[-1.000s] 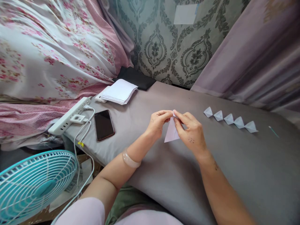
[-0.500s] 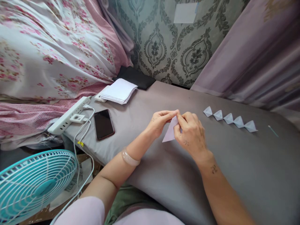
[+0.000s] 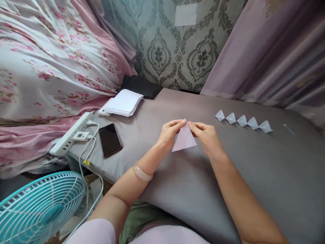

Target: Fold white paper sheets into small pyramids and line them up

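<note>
A folded sheet of paper (image 3: 185, 139), pale and triangular, hangs point-up between my hands above the grey-covered surface. My left hand (image 3: 170, 133) pinches it near the top point from the left. From the right, my right hand (image 3: 205, 135) pinches it close to the same point, thumb against the edge. The fingers behind the paper are partly hidden. Farther right, several folded white paper pieces (image 3: 242, 121) lie in a slanting row.
A stack of white paper (image 3: 124, 102) lies at the back left beside a black flat item (image 3: 144, 87). Nearer are a phone (image 3: 110, 140), a white power strip (image 3: 73, 134) with cables, and a turquoise fan (image 3: 52, 213). A thin stick (image 3: 289, 129) lies far right.
My right hand has turned and shifted its grip, so more of the paper triangle shows. The view has swung slightly to the right.
</note>
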The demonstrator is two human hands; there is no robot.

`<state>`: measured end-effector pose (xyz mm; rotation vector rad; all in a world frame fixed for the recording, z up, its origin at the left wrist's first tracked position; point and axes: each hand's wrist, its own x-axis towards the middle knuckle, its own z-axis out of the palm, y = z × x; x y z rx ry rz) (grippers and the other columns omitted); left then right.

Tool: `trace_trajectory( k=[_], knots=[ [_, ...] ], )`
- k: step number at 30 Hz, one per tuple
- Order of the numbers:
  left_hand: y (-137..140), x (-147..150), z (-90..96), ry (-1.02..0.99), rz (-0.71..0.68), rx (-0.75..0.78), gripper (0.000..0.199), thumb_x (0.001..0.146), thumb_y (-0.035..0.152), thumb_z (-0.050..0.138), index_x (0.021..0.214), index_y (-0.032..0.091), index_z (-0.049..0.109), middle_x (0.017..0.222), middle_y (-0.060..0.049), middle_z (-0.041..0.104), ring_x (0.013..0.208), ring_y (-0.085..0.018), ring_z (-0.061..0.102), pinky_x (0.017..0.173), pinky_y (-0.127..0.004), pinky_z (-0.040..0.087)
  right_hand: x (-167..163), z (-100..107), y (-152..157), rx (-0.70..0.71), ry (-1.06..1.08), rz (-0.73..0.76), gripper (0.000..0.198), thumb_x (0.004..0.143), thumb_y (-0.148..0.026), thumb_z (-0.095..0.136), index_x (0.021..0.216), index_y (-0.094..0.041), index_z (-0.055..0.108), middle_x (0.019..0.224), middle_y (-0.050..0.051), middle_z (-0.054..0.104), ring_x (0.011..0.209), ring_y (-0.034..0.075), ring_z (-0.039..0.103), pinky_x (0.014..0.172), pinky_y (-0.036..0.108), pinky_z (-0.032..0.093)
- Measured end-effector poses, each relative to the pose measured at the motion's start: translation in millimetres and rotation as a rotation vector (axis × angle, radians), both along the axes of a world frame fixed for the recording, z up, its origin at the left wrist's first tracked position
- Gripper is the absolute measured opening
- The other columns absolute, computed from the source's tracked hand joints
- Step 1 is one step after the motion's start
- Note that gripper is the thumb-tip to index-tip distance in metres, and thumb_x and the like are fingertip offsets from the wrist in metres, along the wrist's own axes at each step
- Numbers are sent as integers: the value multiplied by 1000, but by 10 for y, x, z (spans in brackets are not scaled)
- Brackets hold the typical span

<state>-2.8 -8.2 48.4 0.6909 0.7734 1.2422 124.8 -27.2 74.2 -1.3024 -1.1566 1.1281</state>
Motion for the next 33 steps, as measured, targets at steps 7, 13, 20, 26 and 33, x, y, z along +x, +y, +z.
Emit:
trace_trajectory(
  k=[7, 13, 20, 26, 33],
  knots=[
    [37, -11, -71, 73, -5, -10, 26, 57, 33, 84, 70, 15, 71, 66, -1, 62, 61, -9, 52, 61, -26, 39, 36, -158, 72, -47, 33, 53, 38, 61, -52, 77, 77, -18, 73, 74, 4, 73, 62, 15, 63, 58, 28, 49],
    [153, -59, -241, 235, -116, 26, 30, 56, 37, 83, 65, 13, 69, 62, -2, 59, 58, -8, 48, 61, -26, 37, 169, -286, 131, -181, 58, 134, 31, 58, -43, 79, 71, -17, 69, 65, 2, 68, 54, 13, 58, 52, 25, 45],
    [152, 70, -419, 451, -128, 107, 26, 59, 37, 79, 65, 13, 70, 61, -3, 62, 56, -10, 47, 59, -26, 34, 181, -451, 146, -394, 101, 45, 12, 61, -23, 69, 58, -18, 58, 49, -2, 57, 43, 11, 51, 42, 23, 38],
    [194, 181, -436, 464, -186, 146, 24, 63, 35, 78, 66, 13, 69, 61, -4, 63, 56, -11, 49, 59, -27, 36, 255, -423, 101, -401, 151, 27, 10, 62, -15, 62, 55, -18, 55, 48, -2, 56, 44, 10, 50, 43, 22, 38],
    [242, 292, -316, 537, -294, 153, 14, 71, 24, 71, 67, 11, 68, 60, -2, 61, 58, -9, 51, 60, -24, 38, 443, -433, 42, -389, 153, 8, 7, 62, -11, 61, 60, -17, 58, 53, -2, 59, 51, 9, 53, 50, 20, 41]
  ],
)
